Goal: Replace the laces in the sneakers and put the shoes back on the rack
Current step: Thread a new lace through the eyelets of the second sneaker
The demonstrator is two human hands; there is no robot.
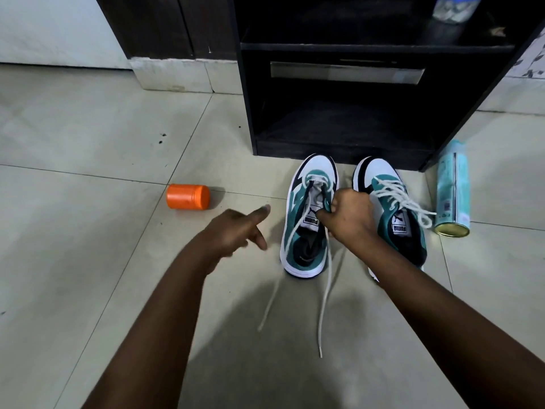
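Two green and white sneakers with black trim (309,219) sit side by side on the pale tiled floor (88,231), toes just before the black wooden shoe rack (339,137), whose bottom shelf is dark and bare. My right hand (348,215) pinches the side of the left sneaker by its tongue, where a long white woven lace (326,290) trails loose over the floor, and my left hand (236,231) hangs open nearby with one finger pointing. A round orange plastic jar (188,196) lies on its side to the left, and a tall teal spray can (452,190) lies to the right.
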